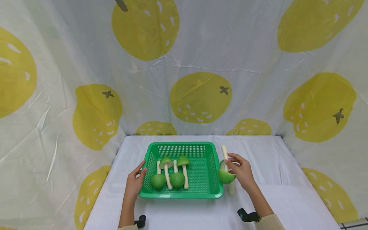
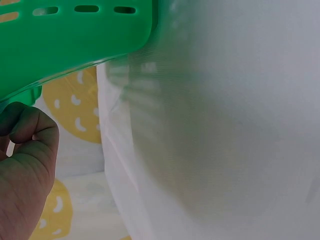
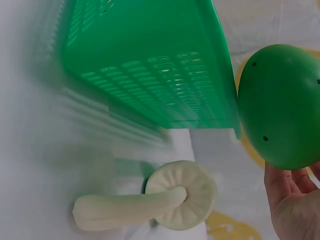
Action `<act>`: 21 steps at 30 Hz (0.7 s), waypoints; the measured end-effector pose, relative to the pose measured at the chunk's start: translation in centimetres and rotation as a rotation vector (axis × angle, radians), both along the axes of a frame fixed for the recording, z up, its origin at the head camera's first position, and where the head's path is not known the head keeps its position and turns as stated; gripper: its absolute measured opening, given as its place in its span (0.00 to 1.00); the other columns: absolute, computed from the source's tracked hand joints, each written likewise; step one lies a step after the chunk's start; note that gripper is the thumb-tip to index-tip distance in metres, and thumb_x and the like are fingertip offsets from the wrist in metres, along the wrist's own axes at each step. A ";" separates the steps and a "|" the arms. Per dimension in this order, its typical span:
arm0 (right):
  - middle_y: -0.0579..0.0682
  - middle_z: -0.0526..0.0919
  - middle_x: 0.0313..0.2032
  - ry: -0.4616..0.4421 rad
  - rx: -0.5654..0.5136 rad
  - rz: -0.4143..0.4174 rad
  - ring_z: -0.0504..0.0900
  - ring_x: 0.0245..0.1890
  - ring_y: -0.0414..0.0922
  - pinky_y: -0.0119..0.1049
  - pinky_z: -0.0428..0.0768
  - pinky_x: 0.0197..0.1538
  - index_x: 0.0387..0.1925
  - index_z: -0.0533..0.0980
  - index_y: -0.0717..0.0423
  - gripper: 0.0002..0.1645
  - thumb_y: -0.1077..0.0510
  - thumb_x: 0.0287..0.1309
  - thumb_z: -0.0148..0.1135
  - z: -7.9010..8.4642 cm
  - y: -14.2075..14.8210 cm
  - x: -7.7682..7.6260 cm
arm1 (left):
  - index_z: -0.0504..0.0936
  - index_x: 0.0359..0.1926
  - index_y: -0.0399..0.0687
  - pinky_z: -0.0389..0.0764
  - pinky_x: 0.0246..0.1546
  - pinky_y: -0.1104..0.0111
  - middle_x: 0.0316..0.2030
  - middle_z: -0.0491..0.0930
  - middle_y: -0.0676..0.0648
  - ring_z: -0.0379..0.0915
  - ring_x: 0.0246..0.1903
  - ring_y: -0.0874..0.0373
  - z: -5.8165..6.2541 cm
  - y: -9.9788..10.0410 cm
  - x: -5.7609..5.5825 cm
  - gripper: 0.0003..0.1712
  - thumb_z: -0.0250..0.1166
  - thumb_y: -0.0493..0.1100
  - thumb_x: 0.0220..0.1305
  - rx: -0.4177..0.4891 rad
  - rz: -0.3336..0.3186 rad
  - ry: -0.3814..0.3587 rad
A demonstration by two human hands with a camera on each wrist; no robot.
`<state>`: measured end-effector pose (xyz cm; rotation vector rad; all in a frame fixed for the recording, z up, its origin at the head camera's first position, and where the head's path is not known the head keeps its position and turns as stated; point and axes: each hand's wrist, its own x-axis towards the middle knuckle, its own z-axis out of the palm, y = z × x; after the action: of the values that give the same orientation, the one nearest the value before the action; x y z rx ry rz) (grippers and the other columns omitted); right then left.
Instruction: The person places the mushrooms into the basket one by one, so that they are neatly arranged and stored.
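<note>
In the head view, my left hand holds the left rim of a green plastic basket, thumb and fingers at its edge. My right hand pinches a toy mushroom by its pale stem, stem up and dark-speckled green cap down, just off the basket's right rim. The right wrist view has this cap close against the rim, above my fingers. Below it, a second mushroom lies on the table outside the basket, partly hidden in the head view. Several mushrooms lie side by side in the basket's left half, caps alternating.
A white cloth covers the table. Behind and at both sides hangs a pale curtain with large yellow fruit prints. The basket's right half shows its bare grid floor.
</note>
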<state>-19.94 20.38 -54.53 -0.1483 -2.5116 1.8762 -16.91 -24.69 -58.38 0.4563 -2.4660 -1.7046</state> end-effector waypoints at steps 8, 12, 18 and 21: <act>0.61 0.79 0.52 0.009 -0.046 0.006 0.86 0.39 0.41 0.33 0.86 0.39 0.66 0.76 0.54 0.27 0.50 0.70 0.66 0.7 -0.9 0.1 | 0.76 0.71 0.64 0.75 0.26 0.70 0.36 0.73 0.45 0.66 0.19 0.61 0.0 0.0 0.1 0.25 0.61 0.52 0.77 0.002 0.001 0.006; 0.62 0.79 0.52 0.003 -0.071 0.012 0.86 0.38 0.41 0.33 0.86 0.38 0.66 0.76 0.55 0.27 0.51 0.69 0.67 0.9 -1.4 0.0 | 0.76 0.71 0.64 0.75 0.26 0.70 0.36 0.73 0.46 0.66 0.18 0.62 -0.1 -0.1 0.1 0.25 0.61 0.52 0.76 0.013 -0.003 0.018; 0.61 0.79 0.52 -0.010 -0.052 0.013 0.85 0.38 0.38 0.33 0.86 0.39 0.66 0.75 0.54 0.27 0.50 0.70 0.66 0.9 -2.1 -0.3 | 0.76 0.71 0.65 0.74 0.26 0.70 0.35 0.72 0.46 0.63 0.17 0.62 -0.2 -0.1 0.0 0.25 0.61 0.53 0.76 0.021 -0.009 0.024; 0.61 0.79 0.53 -0.012 -0.054 0.018 0.85 0.39 0.39 0.33 0.86 0.39 0.66 0.76 0.54 0.28 0.49 0.70 0.66 0.9 -2.5 -0.4 | 0.76 0.71 0.66 0.74 0.26 0.70 0.35 0.73 0.46 0.64 0.17 0.62 -0.1 -0.2 0.0 0.25 0.61 0.53 0.76 0.024 -0.009 0.020</act>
<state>-20.37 17.85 -53.60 -0.1387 -2.4794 1.9564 -16.92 -24.87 -58.51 0.4286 -2.4400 -1.7357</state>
